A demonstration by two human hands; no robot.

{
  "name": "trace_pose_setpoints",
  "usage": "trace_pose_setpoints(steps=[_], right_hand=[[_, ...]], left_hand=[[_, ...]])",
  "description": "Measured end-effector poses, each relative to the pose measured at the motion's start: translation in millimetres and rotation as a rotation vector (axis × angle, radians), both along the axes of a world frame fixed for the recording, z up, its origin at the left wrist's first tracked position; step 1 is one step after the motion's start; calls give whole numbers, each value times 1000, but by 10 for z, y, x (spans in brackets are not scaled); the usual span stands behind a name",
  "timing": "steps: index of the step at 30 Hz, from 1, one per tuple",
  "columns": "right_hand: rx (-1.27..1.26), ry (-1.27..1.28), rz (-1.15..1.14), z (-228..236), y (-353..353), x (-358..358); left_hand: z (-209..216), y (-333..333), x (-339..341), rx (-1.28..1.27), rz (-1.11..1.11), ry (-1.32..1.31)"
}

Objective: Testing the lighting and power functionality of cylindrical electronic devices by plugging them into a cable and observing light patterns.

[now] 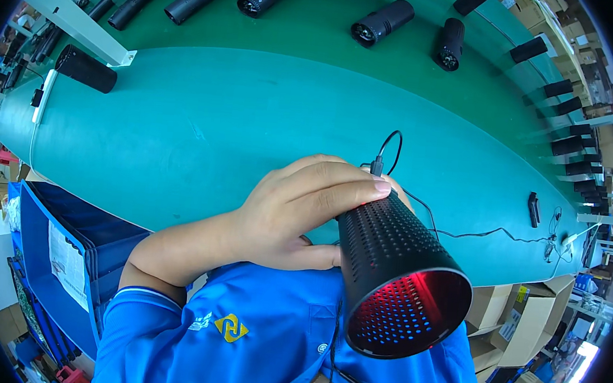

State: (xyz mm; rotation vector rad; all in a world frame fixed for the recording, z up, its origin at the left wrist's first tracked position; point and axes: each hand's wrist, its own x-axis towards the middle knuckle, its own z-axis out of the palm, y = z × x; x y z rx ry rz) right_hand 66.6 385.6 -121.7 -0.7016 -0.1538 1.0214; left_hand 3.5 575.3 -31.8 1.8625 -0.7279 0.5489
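Note:
In front of my chest I hold a black perforated metal cylinder (404, 253), tilted with its open end toward me. Red light glows inside that end. My left hand (302, 195) is closed round its far part, fingers over the top and thumb on the near side. A black cable plug (377, 166) sits at the cylinder's far end, its lead looping up and over to the right. Just beside the plug a little skin of my right hand (400, 190) shows; the cylinder hides the rest, so its grip cannot be made out.
Several black cylinders, one of them a dark cylinder (383, 23), lie along the green belt (318, 47) beyond the table. Another black cylinder (86, 68) lies by the white post (82, 19). A small black device (533, 209) and cables are at right. Blue bins (63, 259) stand left, cardboard boxes (527, 317) right.

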Motion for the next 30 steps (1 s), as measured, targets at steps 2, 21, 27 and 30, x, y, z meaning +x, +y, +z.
trace_pose_setpoints(steps=[2, 21, 27, 30], right_hand=[[-33, 13, 14, 7, -3, -19], [46, 120, -10, 523, -19, -151], [-391, -732, 777, 1036, -216, 138], [-713, -1580, -84, 1164, -186, 68]], left_hand=[[2, 5, -4, -3, -2, 6], [-451, 32, -130, -482, -120, 620], [-101, 37, 24, -1243, -168, 509], [-102, 25, 37, -930, -73, 592]])
